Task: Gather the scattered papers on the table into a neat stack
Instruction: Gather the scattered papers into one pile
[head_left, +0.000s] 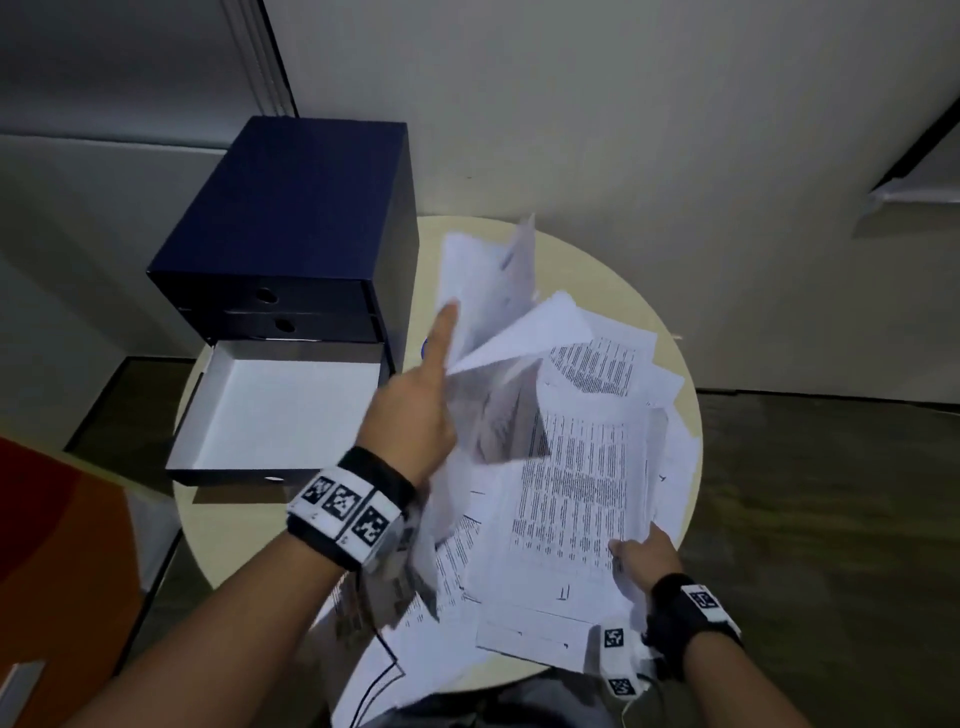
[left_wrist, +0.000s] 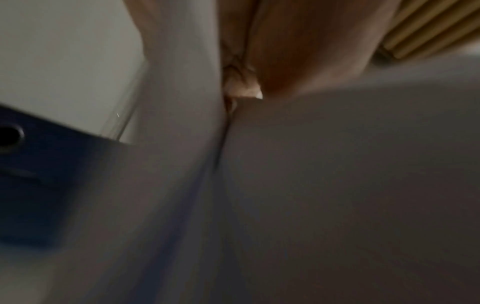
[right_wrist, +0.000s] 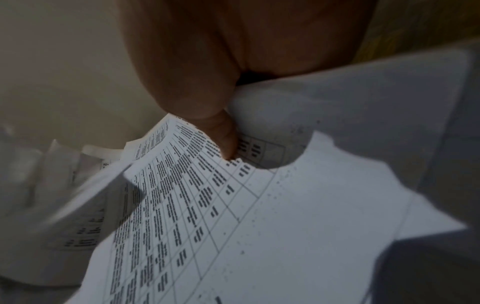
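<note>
1. Head view: the papers lay in a loose, overlapping heap across the right half of the round table, edges askew and some hanging over the near rim; by my judgement the gathering was barely begun and squaring was all still to do. The left hand had lifted several sheets at centre frame, forefinger out straight along them, the other fingers hidden behind the paper. The right hand, lower right, pinched the corner of a printed sheet. A dark blue drawer unit stood upper left, its bottom drawer pulled out just beside the heap, likely crowding the stacking room.

2. Left wrist view: blurred; fingers lay against pale paper. How tightly they closed I could not tell.

3. Right wrist view: the thumb clamped a table-printed sheet, with others curling behind.
</note>
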